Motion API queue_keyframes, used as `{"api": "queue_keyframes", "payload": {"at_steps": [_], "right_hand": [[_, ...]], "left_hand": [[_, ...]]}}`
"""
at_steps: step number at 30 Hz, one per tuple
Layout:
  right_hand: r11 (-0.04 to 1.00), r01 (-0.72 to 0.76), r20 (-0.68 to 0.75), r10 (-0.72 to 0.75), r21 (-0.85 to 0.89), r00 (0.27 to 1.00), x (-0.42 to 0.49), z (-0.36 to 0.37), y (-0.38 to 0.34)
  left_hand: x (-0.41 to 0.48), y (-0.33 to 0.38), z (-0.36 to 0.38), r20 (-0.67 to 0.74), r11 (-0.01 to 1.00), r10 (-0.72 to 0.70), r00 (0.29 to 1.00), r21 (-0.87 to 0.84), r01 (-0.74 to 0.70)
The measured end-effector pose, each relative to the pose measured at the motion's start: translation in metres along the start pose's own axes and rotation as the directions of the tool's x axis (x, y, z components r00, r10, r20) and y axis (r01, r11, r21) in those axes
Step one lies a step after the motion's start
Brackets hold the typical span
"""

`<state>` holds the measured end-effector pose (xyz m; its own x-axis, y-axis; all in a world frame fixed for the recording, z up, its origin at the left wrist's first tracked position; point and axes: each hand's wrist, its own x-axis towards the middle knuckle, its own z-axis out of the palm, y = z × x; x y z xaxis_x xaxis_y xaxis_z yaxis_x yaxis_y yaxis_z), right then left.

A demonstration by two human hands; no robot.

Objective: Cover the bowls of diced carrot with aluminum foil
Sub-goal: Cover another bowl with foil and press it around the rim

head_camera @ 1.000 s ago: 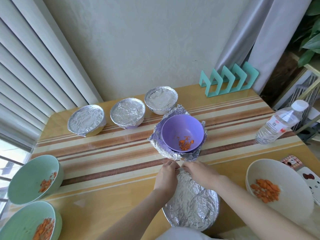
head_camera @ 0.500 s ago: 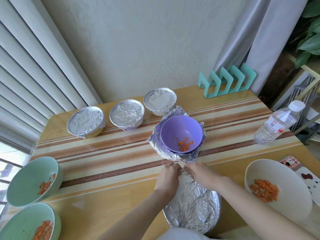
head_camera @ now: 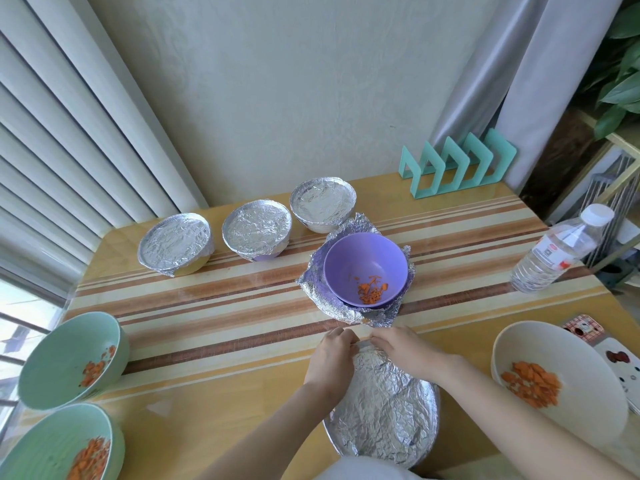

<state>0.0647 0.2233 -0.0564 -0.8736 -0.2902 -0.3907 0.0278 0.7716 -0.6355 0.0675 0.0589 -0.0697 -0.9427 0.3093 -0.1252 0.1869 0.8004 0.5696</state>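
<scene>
near edge, centre: near bowl [head_camera: 349,441], large, sealed under a crinkled foil cover [head_camera: 388,403]. both hands sit at its far rim, close together but not touching.
left hand [head_camera: 333,353]: fingers curled down over the far-left rim and gripping the foil cover there; fingertips hidden behind the knuckles.
right hand [head_camera: 403,346]: fingers bent over the far-right rim, pinching the same cover down; tips hidden too.

just beyond the hands: purple bowl [head_camera: 346,261], uncovered, with a small heap of diced carrot [head_camera: 372,292] at the bottom. it stands on a loose foil sheet [head_camera: 311,289] whose edges are crumpled up around its base, not over the top.

far side of the table [head_camera: 214,327], a row of three bowls already foiled: left covered bowl [head_camera: 175,242], middle covered bowl [head_camera: 256,228], right covered bowl [head_camera: 322,202]. the right one is just beside the loose sheet.

left edge: two green bowls, the farther one [head_camera: 59,362] and the nearer one [head_camera: 41,448], both open, both with carrot in them.
right, near: white bowl [head_camera: 540,410], open, carrot pieces inside. it sits well apart from the near bowl.

right, farther: clear water bottle [head_camera: 557,251], white cap, standing. teal rack [head_camera: 457,164] at the far right corner against the wall. patterned item [head_camera: 585,332] at the right edge, beyond the white bowl; cannot tell what it is.
</scene>
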Motion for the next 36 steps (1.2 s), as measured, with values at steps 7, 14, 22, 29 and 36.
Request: {"api": "queue_keyframes", "payload": {"at_steps": [7,14,22,29,36], "right_hand": [[1.0,0.001,-0.029,-0.001,-0.012,1.0,-0.001,0.004,0.002],[0.999,0.011,-0.065,-0.015,-0.053,0.998,-0.005,0.004,0.0],[0.993,0.01,-0.072,-0.019,-0.114,0.997,-0.005,0.004,0.005],[0.982,0.003,-0.033,-0.009,-0.191,0.999,0.001,0.002,-0.002],[0.994,0.028,-0.047,-0.033,-0.105,0.998,0.003,0.004,0.0]], "left_hand": [[-0.002,-0.002,-0.002,-0.003,0.999,-0.023,1.0,-0.024,0.023],[-0.003,-0.007,-0.004,-0.014,0.999,-0.038,0.999,-0.031,0.038],[-0.002,-0.004,0.001,0.011,0.995,-0.025,1.0,-0.092,0.026],[0.001,0.003,0.001,-0.008,0.996,-0.039,0.999,-0.084,0.039],[-0.002,0.0,-0.001,-0.017,0.993,-0.054,0.998,-0.105,0.052]]}}
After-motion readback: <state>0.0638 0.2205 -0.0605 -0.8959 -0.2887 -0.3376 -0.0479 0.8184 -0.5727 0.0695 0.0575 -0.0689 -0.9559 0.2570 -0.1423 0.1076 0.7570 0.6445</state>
